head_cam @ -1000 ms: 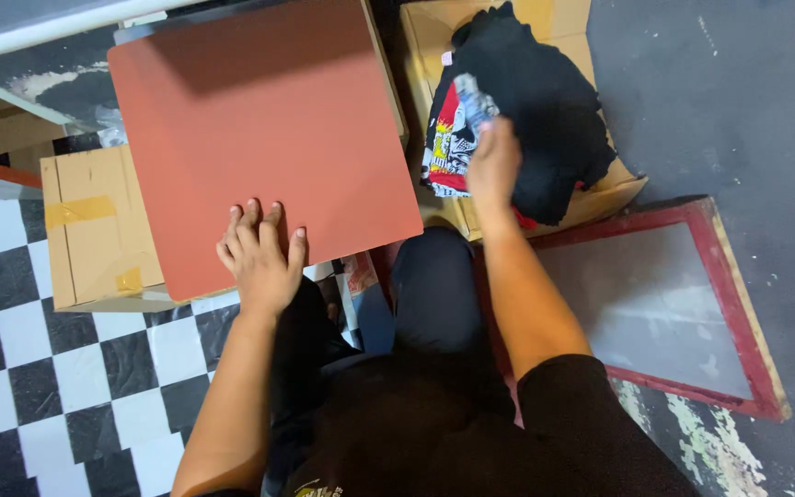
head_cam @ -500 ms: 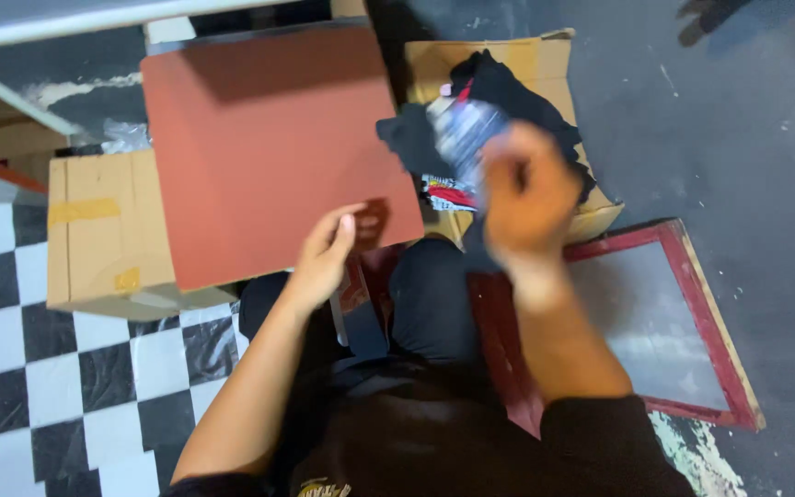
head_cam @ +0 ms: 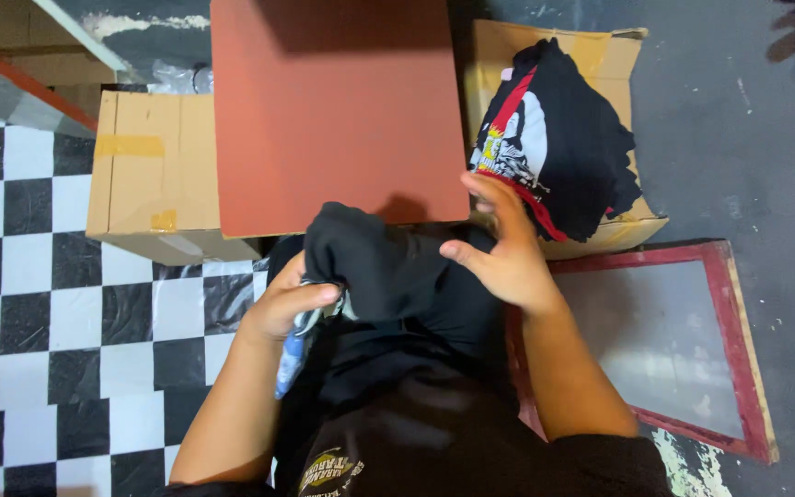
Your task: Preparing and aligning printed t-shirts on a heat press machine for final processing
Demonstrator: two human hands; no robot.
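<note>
Left hand (head_cam: 289, 302) at centre frame, fingers curled shut, gripping the lower left edge of a bunched black garment (head_cam: 388, 267); a bit of blue-and-white print pokes out below the grip. Right hand (head_cam: 505, 250) just right of it, fingers spread and open, thumb side touching the garment's right edge, palm facing the bundle; cannot tell if it actually grips.

Garment sits between the two hands, over the person's lap, its top edge overlapping the lower border of the red board (head_cam: 338, 110). Crumpled, so no clear heading; long axis roughly left to right across the frame.

Outward: one red board, flat, upper centre. One closed cardboard box (head_cam: 144, 170) to its left, partly under it. One open cardboard box (head_cam: 614, 64) upper right, holding one stack of black printed shirts (head_cam: 568, 152), just above the right hand. One red-framed screen (head_cam: 664, 340) lying lower right on grey floor. Checkered black-and-white floor (head_cam: 57, 313) at left.
</note>
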